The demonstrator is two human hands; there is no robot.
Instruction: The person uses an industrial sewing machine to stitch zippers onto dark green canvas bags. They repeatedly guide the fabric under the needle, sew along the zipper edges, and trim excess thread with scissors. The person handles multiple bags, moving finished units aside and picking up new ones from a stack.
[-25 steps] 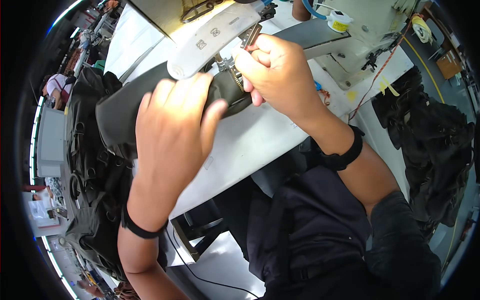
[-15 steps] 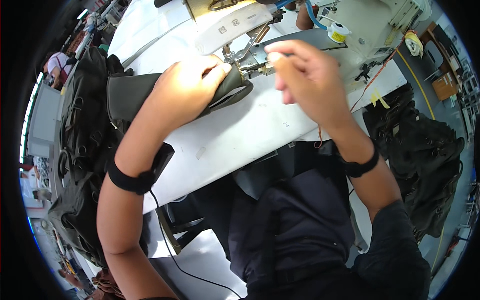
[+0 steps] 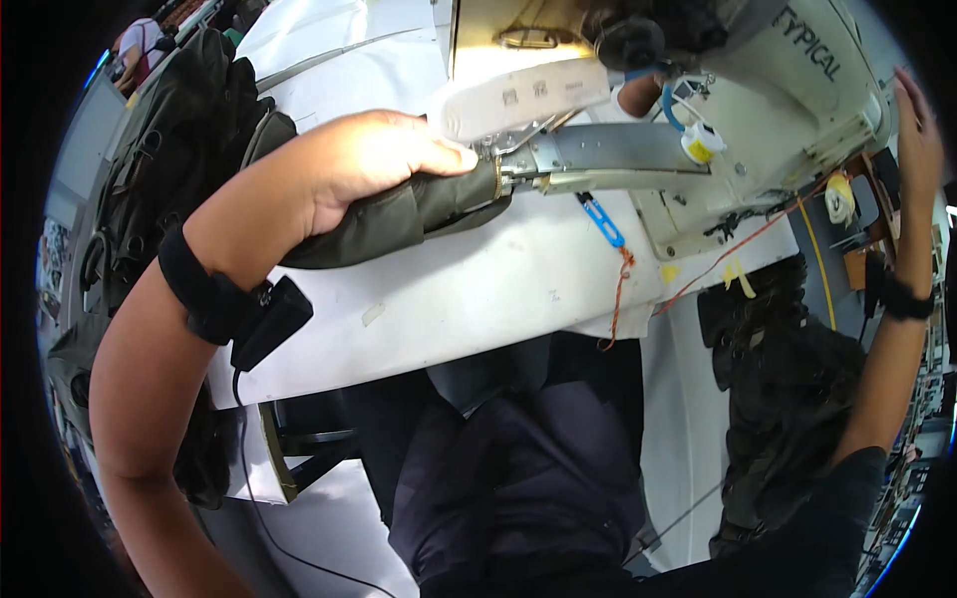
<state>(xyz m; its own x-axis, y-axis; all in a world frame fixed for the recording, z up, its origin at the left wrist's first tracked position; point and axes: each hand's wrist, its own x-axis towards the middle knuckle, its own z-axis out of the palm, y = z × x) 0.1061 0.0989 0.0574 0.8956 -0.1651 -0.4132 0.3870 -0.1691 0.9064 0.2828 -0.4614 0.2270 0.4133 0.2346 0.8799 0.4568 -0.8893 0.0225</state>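
My left hand presses and grips a folded dark olive leather piece, thumb near a zipper strip beside the sewing machine's presser-foot area. A white cover overhangs it, hiding some fingertips. At the far right, beside the rim of the machine's handwheel, my right hand is raised with fingers fairly straight; whether it touches the wheel is unclear. Blue thread snips with orange cord lie on the white table below the machine bed.
Dark bag pieces are heaped along the left and hang at the right. A small white yellow-labelled bottle with a blue hose sits by the machine body. A person is at the upper left.
My right hand has left the zipper end and moved far right, up by the handwheel. My left hand stays on the leather, now turned more sideways. The blue snips have come into view.
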